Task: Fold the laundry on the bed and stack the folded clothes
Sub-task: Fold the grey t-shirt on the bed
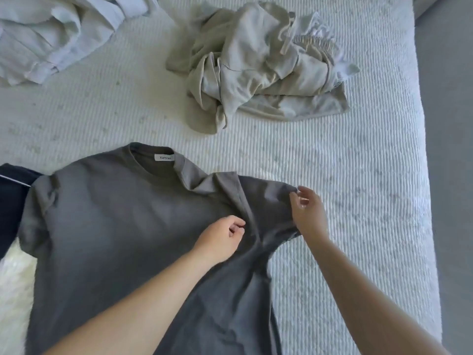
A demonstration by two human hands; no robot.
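A dark grey T-shirt (122, 226) lies spread on the white bed (345, 201), collar away from me, with a white label in the neck. Its right sleeve is bunched and creased. My left hand (220, 239) rests on the shirt near the right armpit, fingers curled, seemingly pinching a fold of cloth. My right hand (307, 213) hovers at the right sleeve, fingers loosely bent and touching the sleeve's edge; a firm hold is not evident.
A crumpled beige garment pile (258, 70) lies beyond the shirt. A pale blue garment (51, 34) sits at the top left. A dark navy piece (12, 201) and something white and fluffy (15, 290) lie at the left. The bed's edge and grey floor (450, 149) run along the right.
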